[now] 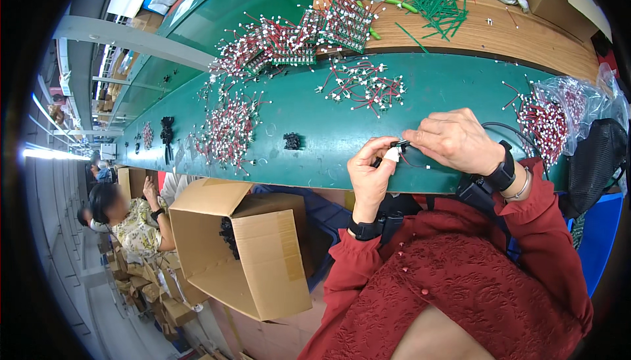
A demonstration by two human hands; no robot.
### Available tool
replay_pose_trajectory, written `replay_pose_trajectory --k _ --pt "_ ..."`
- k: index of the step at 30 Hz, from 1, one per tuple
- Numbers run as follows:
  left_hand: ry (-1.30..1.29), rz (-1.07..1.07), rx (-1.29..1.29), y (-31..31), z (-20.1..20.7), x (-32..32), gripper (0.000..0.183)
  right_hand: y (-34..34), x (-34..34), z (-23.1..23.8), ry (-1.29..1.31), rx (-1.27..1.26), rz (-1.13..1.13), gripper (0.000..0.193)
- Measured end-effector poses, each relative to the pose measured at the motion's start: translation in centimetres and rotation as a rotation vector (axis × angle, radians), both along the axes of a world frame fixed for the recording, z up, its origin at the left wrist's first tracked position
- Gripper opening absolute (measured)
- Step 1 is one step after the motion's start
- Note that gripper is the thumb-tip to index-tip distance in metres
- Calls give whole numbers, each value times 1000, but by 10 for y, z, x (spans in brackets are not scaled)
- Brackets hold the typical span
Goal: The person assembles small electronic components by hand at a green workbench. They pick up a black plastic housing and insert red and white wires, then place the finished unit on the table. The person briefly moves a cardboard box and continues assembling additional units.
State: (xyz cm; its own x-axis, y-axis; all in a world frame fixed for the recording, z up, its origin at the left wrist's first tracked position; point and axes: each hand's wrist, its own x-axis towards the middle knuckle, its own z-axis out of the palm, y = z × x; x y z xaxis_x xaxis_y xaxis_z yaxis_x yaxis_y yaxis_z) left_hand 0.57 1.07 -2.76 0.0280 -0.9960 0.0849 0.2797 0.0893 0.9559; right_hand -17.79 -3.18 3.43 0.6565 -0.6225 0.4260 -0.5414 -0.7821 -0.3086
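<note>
Near the front edge of the green bench, my left hand (369,174) pinches a small black part (398,144) between thumb and fingers. The left thumb has a white covering (392,154). My right hand (457,140) is closed at the same part, its fingertips meeting the left ones. A thin red wire with a white connector (428,167) hangs below the fingers. What the right fingertips grip is mostly hidden. To the left, a small cluster of black parts (292,141) lies on the bench (315,156).
Piles of red wires with white connectors (230,126) lie left, with a smaller group (368,87) ahead. Wired green boards (289,41) stand behind. Bagged wires (559,110) and a black mesh bag (597,156) are right. An open cardboard box (273,261) stands below; a co-worker (135,225) sits beyond.
</note>
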Motion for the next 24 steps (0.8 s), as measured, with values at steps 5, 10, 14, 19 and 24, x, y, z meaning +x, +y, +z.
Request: replay_pose_trajectory --k 5,10,14,19,24 --pt "-26 -22 -8 -1 0 1 19 3 -1 2 106 -65 -36 22" --pt "-18 -34 7 -1 1 2 20 6 1 4 113 -116 -76 22" --pt "-18 -43 31 0 1 3 21 7 1 5 114 -119 -74 22" --pt "12 -57 58 0 1 4 23 3 -1 7 64 -152 -27 20" --pt "13 -60 10 -1 -1 4 20 -3 -4 6 21 -127 13 20"
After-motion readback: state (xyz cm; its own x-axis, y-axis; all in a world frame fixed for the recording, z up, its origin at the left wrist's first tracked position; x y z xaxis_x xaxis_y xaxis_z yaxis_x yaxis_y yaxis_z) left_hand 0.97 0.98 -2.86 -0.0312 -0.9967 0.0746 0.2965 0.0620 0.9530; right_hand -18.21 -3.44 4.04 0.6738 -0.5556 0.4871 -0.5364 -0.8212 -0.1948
